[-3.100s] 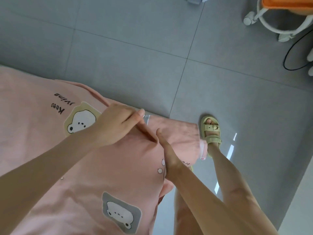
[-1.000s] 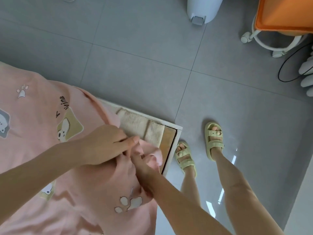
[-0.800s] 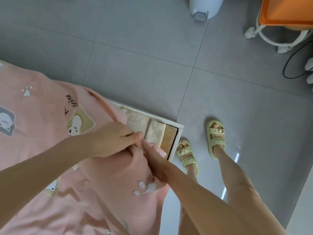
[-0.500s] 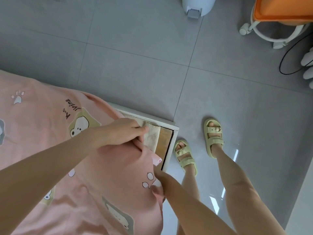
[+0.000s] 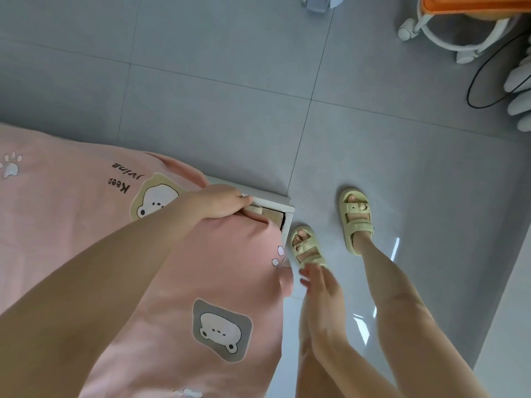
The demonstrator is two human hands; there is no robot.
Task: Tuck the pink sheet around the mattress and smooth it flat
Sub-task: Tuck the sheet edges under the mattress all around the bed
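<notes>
The pink sheet (image 5: 201, 271), printed with bears and paw marks, covers the mattress and hangs over its near corner. My left hand (image 5: 221, 203) lies curled over the sheet at the corner, fingertips down at the mattress edge (image 5: 254, 209). A strip of beige mattress and wooden base (image 5: 274, 216) shows inside the white bed frame (image 5: 283, 201). My right hand (image 5: 317, 281) hangs off the sheet beside the bed, fingers loose, holding nothing.
Grey floor tiles (image 5: 230, 96) surround the bed. My feet in pale green sandals (image 5: 356, 221) stand right beside the corner. A white chair base with an orange seat (image 5: 448, 30) and a black cable (image 5: 485, 79) are at the top right. A white bin (image 5: 321, 2) is at the top edge.
My right hand has let go of the sheet and dropped away beside the bed. My left hand has pushed the sheet further over the corner, so less mattress shows.
</notes>
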